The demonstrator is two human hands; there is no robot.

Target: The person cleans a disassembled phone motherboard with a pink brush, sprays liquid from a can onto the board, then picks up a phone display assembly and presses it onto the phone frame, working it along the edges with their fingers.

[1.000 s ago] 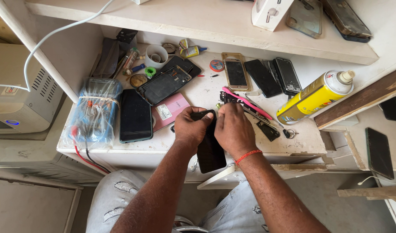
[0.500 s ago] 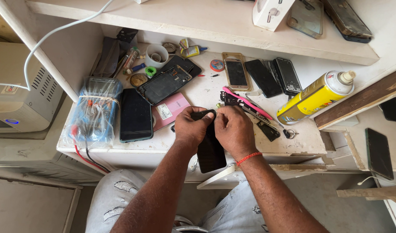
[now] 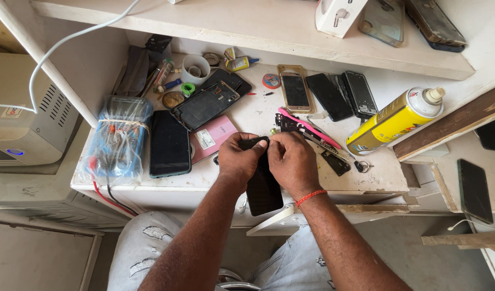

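Black glass everywhere on that bench. Going left to right: one plastic-wrapped bundle (image 3: 118, 139) of tools sat at the left edge, then one dark phone (image 3: 170, 143) lying flat beside it, one opened phone back (image 3: 205, 105) above that, and one pink card (image 3: 214, 138) under its corner.

In the middle I had the black phone (image 3: 264, 188) upright-ish over the front edge of the white bench (image 3: 382, 172). My left hand (image 3: 237, 158) was pinching its top corner, fingers pressed together on it. My right hand (image 3: 292, 161) was curled tight on the top edge from the other side, so both were gripping the same end. Whether I had a pick in there, I couldn't tell.

Progress-wise I'd guess early days: the phone looked in one piece, nothing lifted off it that showed, so the opening was mostly ahead.

Right of my hands: one pink tool (image 3: 307, 126), three more phones (image 3: 329, 96) in a row behind it, and one yellow spray can (image 3: 394, 121) on its side.
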